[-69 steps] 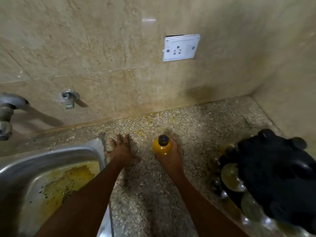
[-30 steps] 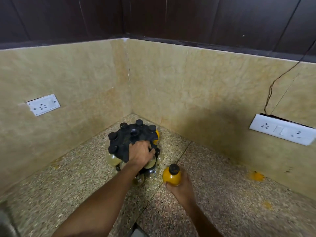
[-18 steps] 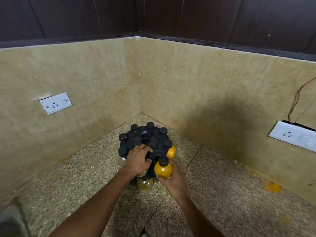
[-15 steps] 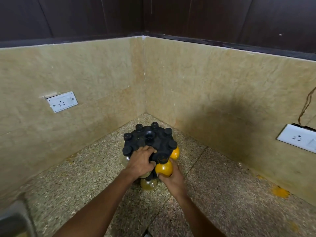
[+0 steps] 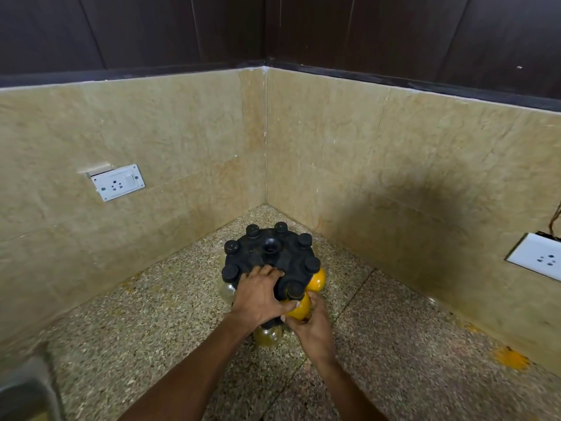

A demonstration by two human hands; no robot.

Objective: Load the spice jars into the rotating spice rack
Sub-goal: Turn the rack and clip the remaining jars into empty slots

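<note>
Nearest the camera, two bare forearms reach up from 6 o'clock across the speckled counter (image 5: 158, 317) toward the corner. The right hand (image 5: 314, 328) cups the yellow jar (image 5: 299, 306) from below and behind, fingers curled round its round belly, apparently to carry its weight while pushing it into the rack (image 5: 271, 258). The left hand (image 5: 258, 297) lies over the rack's near edge, at about 7 o'clock of its top disc, fingers bent over the black plastic and thumb stretched toward the jar. That looks like a bracing grip, since a rotating rack would otherwise turn away under the push.

The jar sits at the rack's 5 o'clock edge, touching it. Its long axis runs close to upright, black cap (image 5: 295, 288) on top and level with the disc, belly hanging beneath. Whether the neck has fully seated in its slot cannot be told; the thumb covers the join.

Just beyond, at about 4 o'clock of the rack, a second yellow jar (image 5: 317, 281) hangs the same way, cap up. More black caps ring the disc to its far side, and a paler jar (image 5: 267, 337) shows on a lower tier under the hands.

Farther out, a socket (image 5: 118, 182) is on the left wall at 10 o'clock and another socket (image 5: 535, 256) on the right wall at 3 o'clock.
</note>
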